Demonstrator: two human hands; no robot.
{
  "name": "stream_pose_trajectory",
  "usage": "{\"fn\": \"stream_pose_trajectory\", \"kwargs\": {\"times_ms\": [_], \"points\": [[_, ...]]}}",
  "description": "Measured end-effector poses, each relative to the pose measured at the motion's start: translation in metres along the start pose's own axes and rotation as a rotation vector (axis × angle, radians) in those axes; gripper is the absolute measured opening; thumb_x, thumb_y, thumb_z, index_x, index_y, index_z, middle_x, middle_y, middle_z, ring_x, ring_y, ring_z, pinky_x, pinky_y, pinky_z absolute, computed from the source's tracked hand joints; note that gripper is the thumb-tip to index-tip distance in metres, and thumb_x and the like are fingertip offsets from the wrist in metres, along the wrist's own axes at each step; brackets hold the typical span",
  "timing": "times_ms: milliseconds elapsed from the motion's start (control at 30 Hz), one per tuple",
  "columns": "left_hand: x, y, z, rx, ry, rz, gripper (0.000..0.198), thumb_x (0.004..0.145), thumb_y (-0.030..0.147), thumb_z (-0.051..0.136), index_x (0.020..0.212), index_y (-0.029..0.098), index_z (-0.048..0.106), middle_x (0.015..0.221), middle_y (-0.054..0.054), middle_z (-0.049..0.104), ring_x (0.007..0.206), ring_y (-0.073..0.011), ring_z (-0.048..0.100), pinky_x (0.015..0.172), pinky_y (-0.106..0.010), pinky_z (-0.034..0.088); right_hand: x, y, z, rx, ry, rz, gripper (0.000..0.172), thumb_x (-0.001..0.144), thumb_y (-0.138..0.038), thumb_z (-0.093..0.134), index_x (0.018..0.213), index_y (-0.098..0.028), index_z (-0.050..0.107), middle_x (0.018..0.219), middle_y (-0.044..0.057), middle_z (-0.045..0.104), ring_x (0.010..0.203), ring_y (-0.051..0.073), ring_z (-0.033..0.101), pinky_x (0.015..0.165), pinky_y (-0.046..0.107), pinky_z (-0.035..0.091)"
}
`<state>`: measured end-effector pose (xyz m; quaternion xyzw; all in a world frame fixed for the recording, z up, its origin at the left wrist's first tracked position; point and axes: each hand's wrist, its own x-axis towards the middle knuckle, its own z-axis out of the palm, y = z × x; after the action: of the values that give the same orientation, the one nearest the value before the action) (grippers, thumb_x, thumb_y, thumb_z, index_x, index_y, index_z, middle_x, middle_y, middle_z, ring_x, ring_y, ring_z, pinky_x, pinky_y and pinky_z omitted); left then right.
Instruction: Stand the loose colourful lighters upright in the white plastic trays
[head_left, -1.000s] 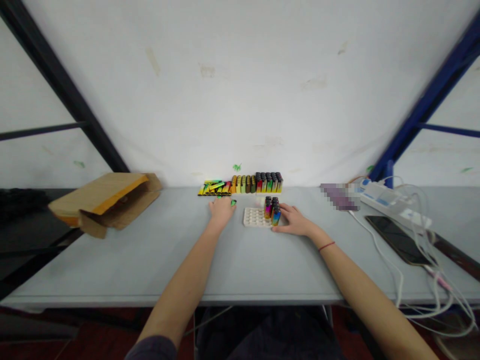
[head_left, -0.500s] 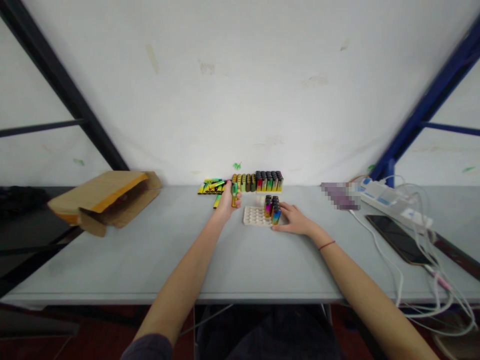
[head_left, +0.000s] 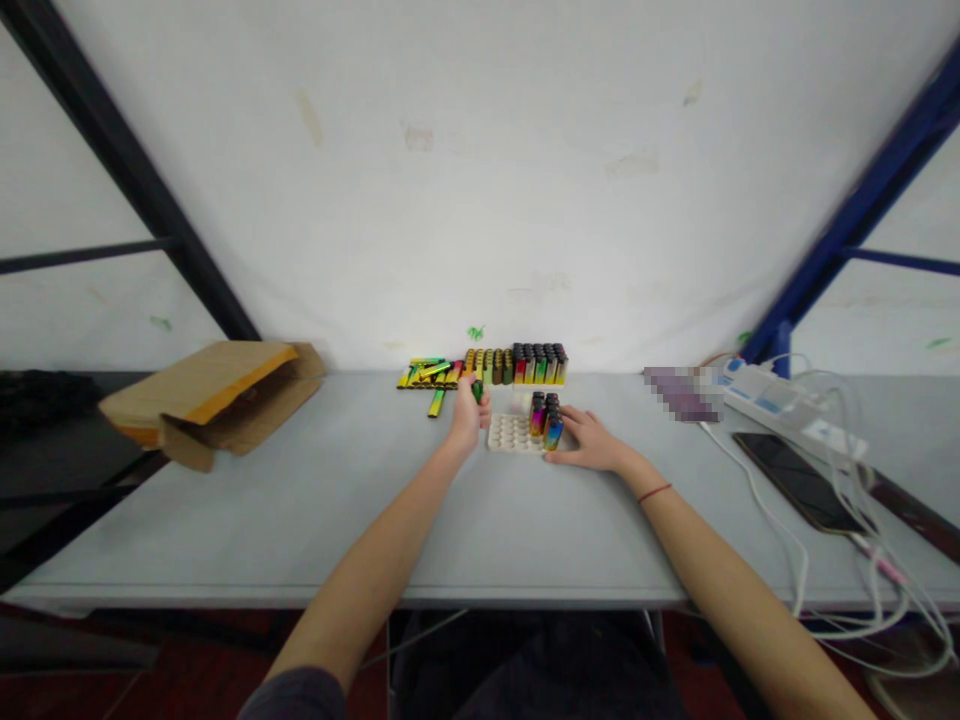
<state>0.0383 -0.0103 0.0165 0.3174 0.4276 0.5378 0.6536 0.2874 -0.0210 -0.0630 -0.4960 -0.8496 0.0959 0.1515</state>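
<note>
The grey table (head_left: pixel 315 520) holds everything. The right hand (head_left: pixel 592 442) is spread wide, touching the right end of a white tray (head_left: pixel 508 433) with round holes. The left hand (head_left: pixel 469 412) is curled tight around at least one green lighter (head_left: pixel 478 391), just left of the tray. Behind, a pile of lighters (head_left: pixel 427 372) lies flat, and a block of lighters (head_left: pixel 540 365) stands in neat rows. The tray seems partly done: a small bunch of lighters (head_left: pixel 553 432) stands at its right end, but many left holes are bare.
</note>
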Motion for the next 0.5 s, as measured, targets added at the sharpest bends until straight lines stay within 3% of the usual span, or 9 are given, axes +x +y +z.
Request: {"fn": "stream_pose_trajectory", "kwargs": {"times_ms": [167, 500], "points": [[-0.0012, -0.001, 0.0035, -0.036, 0.012, 0.005, 0.047, 0.099, 0.04, 0.024, 0.054, 0.024, 0.026, 0.04, 0.008, 0.017, 0.032, -0.0069, 0.011, 0.036, -0.02, 0.01, 0.0, 0.0001, 0.0004, 0.006, 0.007, -0.021, 0.09, 0.081, -0.076, 0.065, 0.149, -0.019, 0.052, 0.158, 0.021, 0.045, 0.146, 0.038, 0.042, 0.12, 0.06, 0.029], [0.0025, -0.0088, -0.0006, -0.03, 0.001, 0.026, 0.057, 0.097, 0.063, 0.03, 0.055, 0.024, 0.028, 0.041, 0.009, 0.016, 0.033, -0.0061, 0.012, 0.035, -0.019, 0.012, 0.0, -0.0033, -0.0027, 0.009, -0.01, -0.007, 0.089, 0.081, -0.075, 0.066, 0.149, -0.019, 0.052, 0.158, 0.021, 0.046, 0.145, 0.04, 0.042, 0.12, 0.062, 0.028]]}}
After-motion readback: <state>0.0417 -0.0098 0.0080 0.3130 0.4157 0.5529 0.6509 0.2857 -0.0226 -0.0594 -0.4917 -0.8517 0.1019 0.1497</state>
